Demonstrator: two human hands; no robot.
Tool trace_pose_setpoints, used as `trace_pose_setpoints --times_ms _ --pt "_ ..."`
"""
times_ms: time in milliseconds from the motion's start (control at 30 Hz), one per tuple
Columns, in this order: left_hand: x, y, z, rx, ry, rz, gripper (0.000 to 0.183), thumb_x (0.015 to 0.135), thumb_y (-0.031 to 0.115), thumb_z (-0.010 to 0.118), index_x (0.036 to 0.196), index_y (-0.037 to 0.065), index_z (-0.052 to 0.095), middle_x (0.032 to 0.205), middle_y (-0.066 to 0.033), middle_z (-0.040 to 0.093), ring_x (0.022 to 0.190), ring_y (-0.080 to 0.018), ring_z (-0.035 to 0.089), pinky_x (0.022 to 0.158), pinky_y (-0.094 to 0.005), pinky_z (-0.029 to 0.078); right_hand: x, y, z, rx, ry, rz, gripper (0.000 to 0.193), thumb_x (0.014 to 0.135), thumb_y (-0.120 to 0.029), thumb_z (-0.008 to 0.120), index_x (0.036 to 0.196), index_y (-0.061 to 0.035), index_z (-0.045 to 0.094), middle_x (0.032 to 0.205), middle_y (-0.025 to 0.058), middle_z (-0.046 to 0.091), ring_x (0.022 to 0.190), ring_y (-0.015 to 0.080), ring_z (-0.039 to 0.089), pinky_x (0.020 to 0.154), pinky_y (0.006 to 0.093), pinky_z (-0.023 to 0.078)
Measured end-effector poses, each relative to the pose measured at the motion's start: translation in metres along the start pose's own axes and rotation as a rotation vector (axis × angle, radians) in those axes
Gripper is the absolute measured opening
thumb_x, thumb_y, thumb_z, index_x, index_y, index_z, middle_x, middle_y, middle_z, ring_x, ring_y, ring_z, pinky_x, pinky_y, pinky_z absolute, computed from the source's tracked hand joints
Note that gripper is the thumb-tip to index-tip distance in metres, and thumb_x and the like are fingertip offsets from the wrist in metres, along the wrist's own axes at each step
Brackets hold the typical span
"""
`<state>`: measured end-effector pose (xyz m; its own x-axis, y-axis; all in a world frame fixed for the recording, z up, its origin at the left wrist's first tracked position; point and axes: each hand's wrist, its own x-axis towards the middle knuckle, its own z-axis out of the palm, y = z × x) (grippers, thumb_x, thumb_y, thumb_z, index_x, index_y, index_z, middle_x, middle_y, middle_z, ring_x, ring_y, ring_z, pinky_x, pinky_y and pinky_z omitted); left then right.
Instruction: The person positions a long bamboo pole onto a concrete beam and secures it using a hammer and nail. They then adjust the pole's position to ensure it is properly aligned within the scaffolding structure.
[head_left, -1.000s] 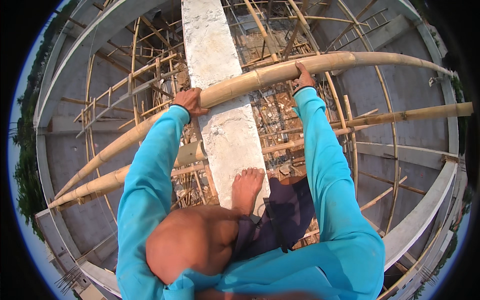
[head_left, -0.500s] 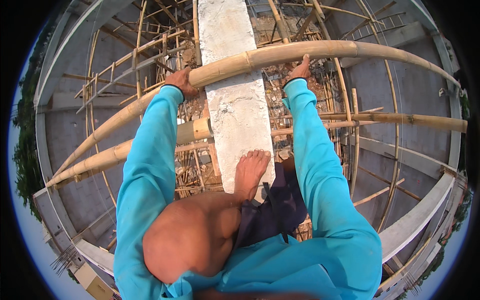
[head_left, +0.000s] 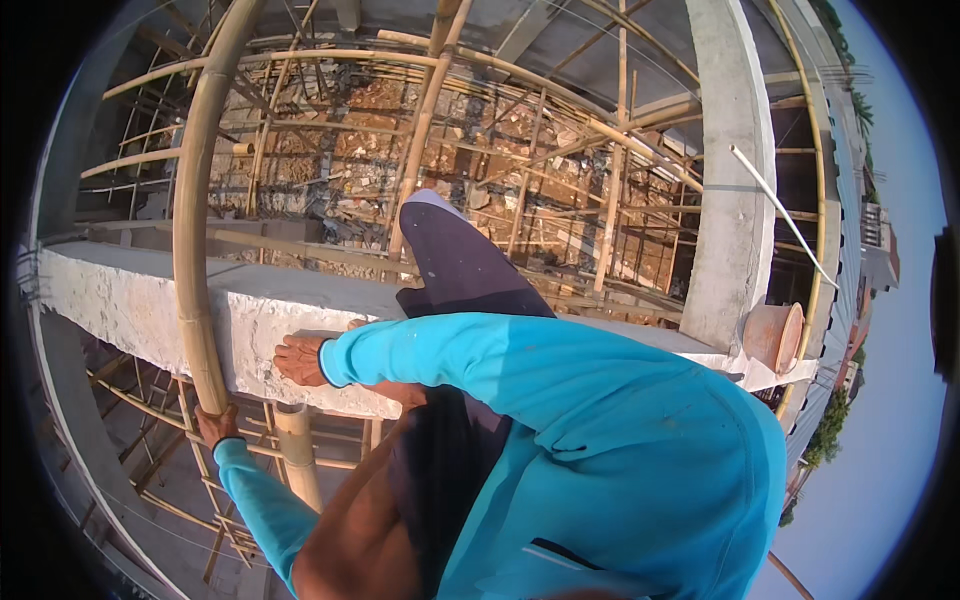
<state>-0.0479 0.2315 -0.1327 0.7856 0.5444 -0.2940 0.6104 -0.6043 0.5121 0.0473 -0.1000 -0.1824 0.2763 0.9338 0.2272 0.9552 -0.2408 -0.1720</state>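
A thick bamboo pole [head_left: 198,200], smooth, pale tan and gently bowed, crosses over the rough, whitish concrete beam [head_left: 250,318], roughly square to its length. One stretch reaches well out past the beam's far edge; the pole is gripped just beyond the beam's near edge.

The left arm [head_left: 268,508] is reaching forward and out to the left, partly hiding behind the bare left knee [head_left: 345,540], and the left hand [head_left: 216,426] is gripping firmly, its fingers bending inward. The right arm [head_left: 570,375] is crossing in front of the body toward the left, bending at the elbow, while the right hand [head_left: 298,360] is resting with its back facing up, its slightly bent fingers pointing left, near the left hand and to its right.
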Motion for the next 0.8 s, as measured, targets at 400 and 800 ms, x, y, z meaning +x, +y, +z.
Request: trace_pose_setpoints --times_ms 400,800 --pt "0.015 0.081 0.027 0.066 -0.304 -0.098 0.077 0.072 0.032 0.085 0.133 -0.005 0.055 0.125 -0.0235 0.065 0.104 -0.0389 0.067 0.095 -0.0473 0.054 -0.304 0.095 -0.170 0.240 0.677 1.100 0.034 0.088 -0.023 0.072 0.112 -0.0009 0.067 0.105 0.0163 0.062 0.101 0.0365 0.059 0.091 0.0499 0.049" --pt "0.046 0.116 0.047 0.072 -0.288 -0.078 0.078 0.073 0.034 0.085 0.135 -0.002 0.053 0.127 -0.0237 0.065 0.107 -0.0394 0.066 0.097 -0.0473 0.053 -0.809 -0.294 -0.194 -0.223 0.671 3.477 0.057 0.086 -0.044 0.067 0.128 -0.0061 0.064 0.127 0.0191 0.065 0.114 0.0350 0.067 0.099 0.0466 0.053"
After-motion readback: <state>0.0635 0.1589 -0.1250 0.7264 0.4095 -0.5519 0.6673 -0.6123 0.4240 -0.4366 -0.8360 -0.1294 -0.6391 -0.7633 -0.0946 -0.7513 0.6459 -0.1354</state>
